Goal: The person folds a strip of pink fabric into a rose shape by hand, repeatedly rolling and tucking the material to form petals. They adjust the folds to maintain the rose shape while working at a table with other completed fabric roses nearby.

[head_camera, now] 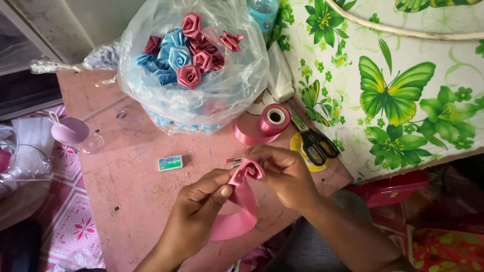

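Over pink desk [141, 176], left hand [201, 206] pinches ribbon [237, 211] taut; right hand [282, 174] pinches rose [250, 170]; folds best kept tight, I judge

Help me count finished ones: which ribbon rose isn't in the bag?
The pink rose between both hands, with ribbon trailing from it; the other pink and blue roses sit in the plastic bag.

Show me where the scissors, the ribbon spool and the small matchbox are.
scissors [316, 146], head view, on the black handles.
ribbon spool [275, 119], head view, on the pink roll's side by its core.
matchbox [170, 162], head view, on its top face.
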